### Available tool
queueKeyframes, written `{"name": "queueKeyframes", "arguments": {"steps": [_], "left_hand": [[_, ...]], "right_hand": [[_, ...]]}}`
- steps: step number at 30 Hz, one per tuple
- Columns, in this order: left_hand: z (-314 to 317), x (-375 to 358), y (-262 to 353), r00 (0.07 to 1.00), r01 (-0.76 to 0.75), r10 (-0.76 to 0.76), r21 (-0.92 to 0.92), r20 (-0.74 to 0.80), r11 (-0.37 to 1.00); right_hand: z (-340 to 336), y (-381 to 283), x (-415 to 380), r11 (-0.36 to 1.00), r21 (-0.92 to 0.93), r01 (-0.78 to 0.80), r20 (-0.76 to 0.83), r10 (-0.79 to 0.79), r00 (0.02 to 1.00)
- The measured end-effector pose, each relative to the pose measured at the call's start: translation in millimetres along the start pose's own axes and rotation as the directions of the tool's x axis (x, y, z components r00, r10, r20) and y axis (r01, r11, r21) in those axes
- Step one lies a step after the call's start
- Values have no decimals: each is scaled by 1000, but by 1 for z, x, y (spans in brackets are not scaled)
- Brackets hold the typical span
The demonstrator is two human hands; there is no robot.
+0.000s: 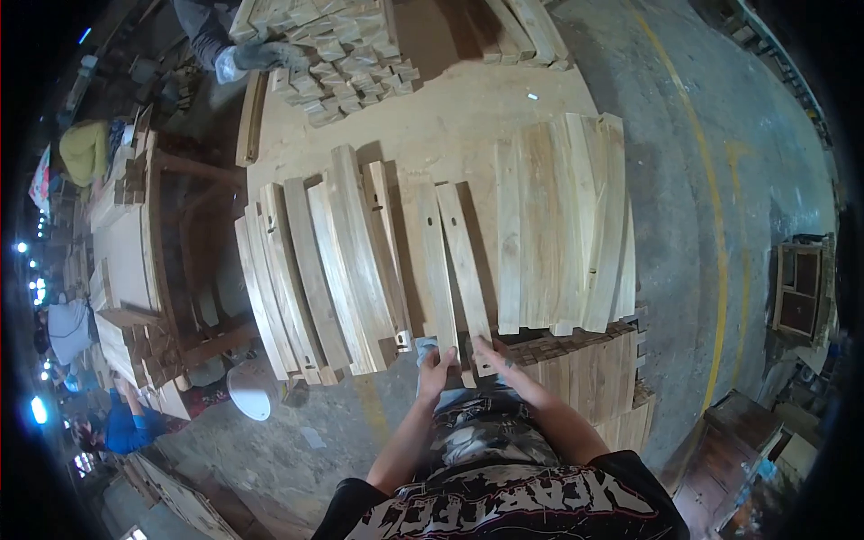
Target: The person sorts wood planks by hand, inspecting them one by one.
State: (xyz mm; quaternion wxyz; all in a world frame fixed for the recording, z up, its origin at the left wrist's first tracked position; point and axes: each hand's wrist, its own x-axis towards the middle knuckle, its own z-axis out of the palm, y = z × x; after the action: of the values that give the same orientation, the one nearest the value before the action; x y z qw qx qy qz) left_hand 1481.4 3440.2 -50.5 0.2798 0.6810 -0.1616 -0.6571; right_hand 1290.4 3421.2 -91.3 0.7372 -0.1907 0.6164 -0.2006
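Two narrow wooden slats lie side by side at the table's front edge, touching or nearly touching, each with a small slot near its far end. My left hand (436, 370) is closed round the near end of the left slat (436, 261), thumb on top. Fingers of my right hand (495, 356) lie across the near end of the right slat (464, 261), seemingly gripping it; their undersides are hidden. A bit of pale blue cloth (425, 346) shows beside my left hand.
Wider boards lie in a row at left (346, 261) and right (549, 225) on the plywood tabletop (441, 135). A stack of short wood pieces (346, 63) stands at the back, with another person's gloved hand (270, 56) on it. More boards (589, 373) are stacked below right.
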Motion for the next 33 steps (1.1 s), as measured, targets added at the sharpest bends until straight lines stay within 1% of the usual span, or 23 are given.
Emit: {"name": "queueKeyframes", "arguments": {"steps": [2, 3, 4, 5, 6, 7, 9, 10, 11, 12, 15, 18, 20, 21, 23, 24, 25, 27, 28, 29, 30, 33], "left_hand": [[-6, 1, -4, 994, 24, -8, 140, -109, 990], [-8, 0, -5, 986, 41, -6, 207, -164, 977], [-9, -3, -7, 954, -69, 189, 442, -234, 894], [-9, -11, -3, 889, -136, 385, 658, -250, 740], [-10, -22, 5, 801, -153, 561, 835, -209, 529], [-14, -29, 16, 774, -201, 597, 813, -210, 547], [-23, -37, 58, 715, -305, 666, 763, -212, 570], [-25, -40, 79, 709, -293, 650, 723, -276, 626], [-26, -40, 102, 701, -284, 629, 677, -336, 679], [-28, -37, 118, 693, -279, 605, 628, -392, 726], [-37, -6, 123, 639, -324, 705, 724, -308, 610], [-28, 4, 122, 491, -356, 866, 885, -97, 301], [-32, 15, 128, 440, -186, 888, 954, -132, 234], [-37, 22, 130, 412, -95, 900, 975, -144, 200], [-46, 38, 129, 491, -2, 839, 963, -234, 269], [-52, 43, 129, 526, 46, 804, 953, -277, 299], [-59, 45, 129, 472, 37, 842, 960, -263, 278], [-59, 42, 132, 479, 60, 842, 966, -250, 252], [-58, 41, 132, 481, 72, 842, 968, -244, 240], [-56, 40, 132, 498, 62, 825, 960, -268, 274], [-57, 40, 130, 484, 45, 840, 966, -245, 255], [-52, 32, 125, 451, -12, 876, 980, -172, 199]], "right_hand": [[0, 2, -6, 998, 45, -33, -67, 36, 997], [-1, 3, -7, 994, 111, 17, -96, -6, 995], [-2, 2, -8, 993, 110, 39, -104, -28, 994], [-4, 4, -8, 992, 110, 63, -111, -51, 992], [-4, 6, -9, 990, 112, 86, -121, -72, 990], [-3, 9, -8, 991, 108, 83, -137, -67, 988], [-2, 13, -5, 992, 98, 79, -174, -61, 983], [-3, 15, -4, 993, 92, 75, -195, -56, 979], [-4, 21, 4, 988, 105, 116, -210, -92, 973], [-4, 21, 5, 988, 108, 111, -200, -88, 976], [-7, 18, 8, 991, 105, 88, -169, -70, 983], [-14, 8, 5, 995, 83, 47, -115, -37, 993], [-15, 3, 1, 995, 97, 24, -82, -16, 997], [-19, 8, 5, 999, 50, 9, -87, -4, 996], [-26, 19, 17, 999, -47, -22, -100, 18, 995], [-26, 28, 25, 999, -41, 25, -84, -29, 996], [-28, 38, 30, 997, -31, 74, -78, -76, 994], [-26, 38, 29, 989, -39, 140, -58, -142, 988], [-27, 37, 28, 992, -47, 117, -68, -120, 990], [-25, 28, 22, 994, -55, 93, -78, -97, 992], [-25, 21, 14, 996, -62, 69, -87, -75, 993], [-32, 9, -9, 986, -62, 157, -28, -159, 987]]}}
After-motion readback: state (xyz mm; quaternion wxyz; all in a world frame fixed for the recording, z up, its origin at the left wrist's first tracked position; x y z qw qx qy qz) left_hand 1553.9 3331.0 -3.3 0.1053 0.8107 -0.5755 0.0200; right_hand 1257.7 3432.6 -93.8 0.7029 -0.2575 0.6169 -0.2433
